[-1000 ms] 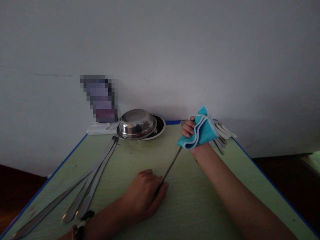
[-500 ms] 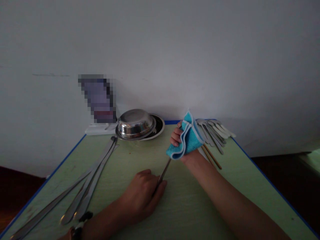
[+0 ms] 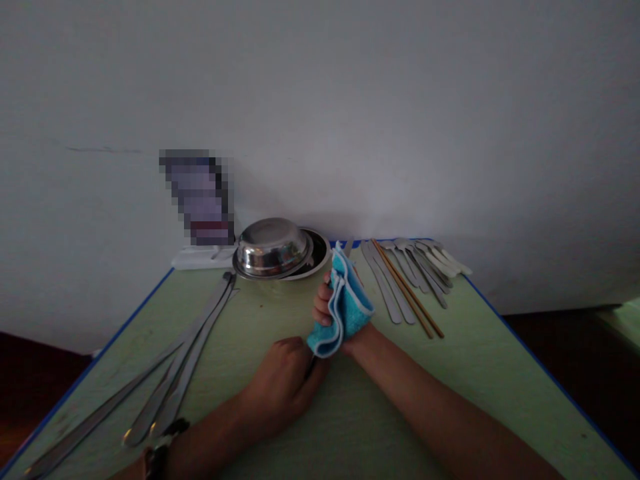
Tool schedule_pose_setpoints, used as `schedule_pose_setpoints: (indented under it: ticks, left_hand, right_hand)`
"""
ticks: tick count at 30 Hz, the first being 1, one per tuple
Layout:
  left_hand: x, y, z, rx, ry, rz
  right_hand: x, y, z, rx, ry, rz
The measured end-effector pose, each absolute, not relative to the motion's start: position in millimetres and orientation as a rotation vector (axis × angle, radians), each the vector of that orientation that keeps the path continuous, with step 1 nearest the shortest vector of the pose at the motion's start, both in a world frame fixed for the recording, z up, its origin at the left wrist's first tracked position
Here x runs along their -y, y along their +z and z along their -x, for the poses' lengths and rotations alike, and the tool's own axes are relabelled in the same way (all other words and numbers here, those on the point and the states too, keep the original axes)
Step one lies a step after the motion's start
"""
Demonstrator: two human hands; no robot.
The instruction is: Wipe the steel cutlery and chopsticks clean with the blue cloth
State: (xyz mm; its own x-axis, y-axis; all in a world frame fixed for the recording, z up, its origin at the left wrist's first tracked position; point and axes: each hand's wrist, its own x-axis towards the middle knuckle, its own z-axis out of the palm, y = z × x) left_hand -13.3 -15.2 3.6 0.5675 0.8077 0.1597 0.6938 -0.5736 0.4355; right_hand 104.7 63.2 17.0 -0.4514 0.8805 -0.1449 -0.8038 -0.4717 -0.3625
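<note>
My left hand [image 3: 280, 387] rests on the green table [image 3: 480, 360], fingers closed round the near end of a long metal utensil. Only a short dark stretch of that utensil [image 3: 311, 365] shows between my two hands. My right hand [image 3: 327, 308] grips a folded blue cloth [image 3: 343, 303] that is wrapped round the utensil just beyond my left hand. The far end of the utensil is hidden by the cloth.
Several long metal utensils [image 3: 180, 360] lie at the left. More cutlery and a pair of chopsticks [image 3: 407, 287] lie at the back right. An upturned steel bowl [image 3: 273, 248] sits on a plate near the wall, beside a white holder [image 3: 200, 257].
My right hand has slid the blue cloth along the utensil from its far end toward me, up to my left hand. The cutlery at the back right is now uncovered.
</note>
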Motion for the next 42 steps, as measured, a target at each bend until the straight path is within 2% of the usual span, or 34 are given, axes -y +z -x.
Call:
schedule_pose_setpoints:
  ticks: [14, 21, 24, 32, 42]
  left_hand:
    - [17, 8, 10, -1.205, 0.303, -2.637]
    - [16, 14, 20, -1.179, 0.555, -2.108]
    - [15, 16, 20, -1.191, 0.577, -1.971]
    - [17, 11, 12, -1.251, 0.462, -2.312]
    - [14, 13, 11, -1.237, 0.527, -2.257]
  right_hand:
    - [-108, 48, -184, 0.459, 1.677, 0.306]
    - [-116, 58, -199, 0.526, 1.540, 0.145]
    - [-112, 57, -194, 0.502, 1.552, 0.124]
    - [-100, 41, -165, 0.447, 1.713, 0.206]
    - [-74, 35, -121, 0.492, 1.946, 0.329]
